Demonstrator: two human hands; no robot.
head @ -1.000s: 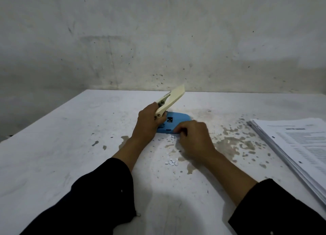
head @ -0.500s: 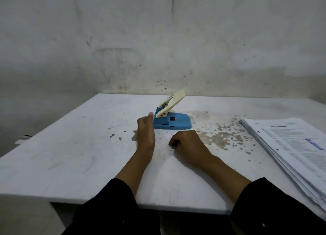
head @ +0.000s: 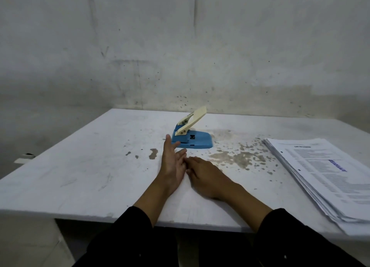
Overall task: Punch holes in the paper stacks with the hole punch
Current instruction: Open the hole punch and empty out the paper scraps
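A blue hole punch (head: 195,139) with a raised cream lever stands free near the middle of the white table (head: 84,166). My left hand (head: 172,162) lies on its edge just in front of the punch, fingers straight, palm facing right, holding nothing. My right hand (head: 206,173) rests palm down beside it, its fingertips touching the left palm. A stack of printed paper (head: 324,172) with holes along its left edge lies at the table's right side, apart from both hands.
Brownish stains (head: 236,156) spread over the table between the punch and the paper. A stained grey wall (head: 180,56) stands right behind the table. The table's near edge (head: 100,213) is close to my sleeves.
My left hand let go of the punch's lever and drew back toward me. My right hand left the punch's base and slid back too. The small paper dots are no longer in sight.
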